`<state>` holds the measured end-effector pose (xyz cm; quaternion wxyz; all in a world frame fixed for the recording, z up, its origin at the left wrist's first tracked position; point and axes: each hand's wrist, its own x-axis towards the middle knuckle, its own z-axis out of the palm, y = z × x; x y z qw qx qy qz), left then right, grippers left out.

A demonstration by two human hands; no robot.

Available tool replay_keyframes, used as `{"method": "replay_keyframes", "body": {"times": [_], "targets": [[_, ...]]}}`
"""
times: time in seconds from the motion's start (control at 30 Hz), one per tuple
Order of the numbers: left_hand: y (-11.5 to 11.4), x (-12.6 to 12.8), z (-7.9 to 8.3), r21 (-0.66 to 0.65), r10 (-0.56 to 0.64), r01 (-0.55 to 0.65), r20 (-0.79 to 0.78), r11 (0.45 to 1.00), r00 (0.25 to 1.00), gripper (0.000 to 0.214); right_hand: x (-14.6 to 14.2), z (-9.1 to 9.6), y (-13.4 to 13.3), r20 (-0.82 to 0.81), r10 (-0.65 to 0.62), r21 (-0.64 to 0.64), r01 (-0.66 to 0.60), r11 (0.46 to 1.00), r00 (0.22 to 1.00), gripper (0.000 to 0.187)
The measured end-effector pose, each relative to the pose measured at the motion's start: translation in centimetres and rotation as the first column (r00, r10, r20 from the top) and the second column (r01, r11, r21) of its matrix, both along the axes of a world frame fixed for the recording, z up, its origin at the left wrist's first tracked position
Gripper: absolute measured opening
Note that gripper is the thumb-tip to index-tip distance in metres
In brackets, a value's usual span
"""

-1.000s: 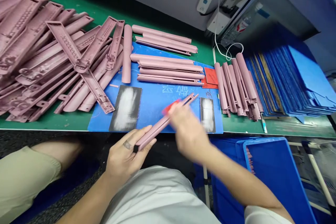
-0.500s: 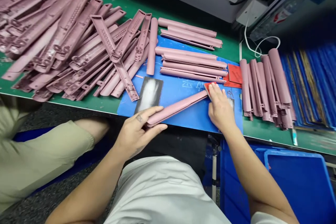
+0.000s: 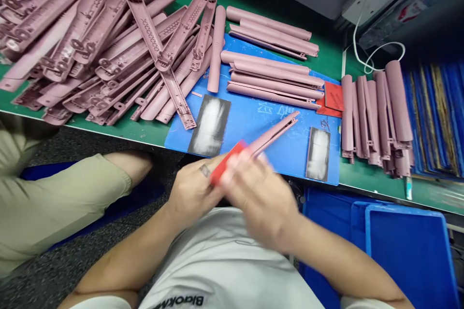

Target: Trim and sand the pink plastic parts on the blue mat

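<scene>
My left hand point(image 3: 190, 193) grips the near end of a long pink plastic shell point(image 3: 277, 131) that slants up and right over the blue mat point(image 3: 253, 120). My right hand point(image 3: 259, 195), blurred by motion, presses a small red abrasive pad point(image 3: 226, 168) against the shell close to my left hand. Its fingers are curled round the pad.
A big heap of pink ribbed shells point(image 3: 90, 43) covers the green table point(image 3: 123, 128) at left. Rows of smooth pink shells point(image 3: 271, 79) lie at the mat's back, more point(image 3: 377, 111) at right. Red pads point(image 3: 331, 99), two grey sanding strips point(image 3: 210, 125), blue sheets point(image 3: 435, 116), blue bin point(image 3: 409, 251). Another person's leg point(image 3: 54, 207) at left.
My right hand slid the red pad from the shell's far tip back down to the near end by my left hand. The view shifted slightly left and down.
</scene>
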<state>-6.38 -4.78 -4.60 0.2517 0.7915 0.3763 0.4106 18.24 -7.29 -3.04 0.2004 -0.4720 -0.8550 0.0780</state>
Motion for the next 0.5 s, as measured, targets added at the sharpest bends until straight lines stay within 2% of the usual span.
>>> {"method": "replay_keyframes", "body": {"times": [0.03,0.07,0.1,0.17,0.2,0.23,0.3,0.33,0.37,0.4,0.47,0.5], "targets": [[0.0,0.1,-0.1,0.001,0.001,-0.001,-0.008,1.000,1.000,0.030,0.1,0.0,0.0,-0.007,0.104,-0.004,-0.104,0.995,0.995,0.078],[-0.1,0.2,-0.2,-0.002,0.020,-0.020,-0.019,1.000,1.000,0.029,0.4,-0.2,0.3,-0.030,0.103,0.052,-0.102,0.993,0.994,0.076],[-0.2,0.3,-0.4,-0.003,0.048,-0.048,-0.029,0.999,0.998,0.027,0.9,-0.4,0.6,-0.011,-0.043,0.044,0.043,0.998,0.999,0.077],[-0.4,0.6,-0.8,0.010,0.100,-0.099,-0.032,0.995,0.994,0.026,1.5,-0.8,1.2,0.062,-0.367,-0.014,0.368,0.930,0.928,0.077],[-0.5,0.8,-1.0,0.012,0.103,-0.103,-0.027,0.995,0.994,0.027,1.4,-0.9,1.2,0.073,-0.422,-0.015,0.424,0.905,0.904,0.077],[-0.6,0.8,-1.2,0.003,0.096,-0.096,-0.028,0.995,0.995,0.027,1.1,-1.0,1.0,0.061,-0.357,-0.005,0.358,0.934,0.932,0.076],[-0.8,0.8,-1.6,-0.047,0.083,-0.086,-0.049,0.995,0.995,0.030,0.4,-1.2,0.3,-0.024,-0.085,-0.035,0.084,0.996,0.996,0.076],[-0.9,0.8,-1.9,-0.082,0.089,-0.093,-0.054,0.992,0.995,0.032,0.4,-1.3,0.2,-0.035,0.027,-0.059,-0.029,0.998,0.999,0.076],[-0.9,0.7,-2.2,-0.111,0.096,-0.101,-0.050,0.989,0.994,0.033,0.9,-1.5,0.4,-0.044,0.050,-0.008,-0.051,0.999,0.998,0.074],[-0.9,0.5,-2.4,-0.134,0.108,-0.113,-0.040,0.985,0.993,0.033,1.9,-1.8,0.8,-0.017,-0.060,0.036,0.060,0.998,0.998,0.075],[-1.0,0.3,-3.0,-0.165,0.123,-0.124,-0.014,0.979,0.992,0.032,5.2,-2.3,2.3,0.141,-0.340,-0.006,0.344,0.939,0.930,0.075],[-1.0,0.3,-3.2,-0.169,0.123,-0.121,0.002,0.978,0.992,0.032,7.1,-2.5,3.0,0.188,-0.392,-0.003,0.400,0.917,0.901,0.074]]}}
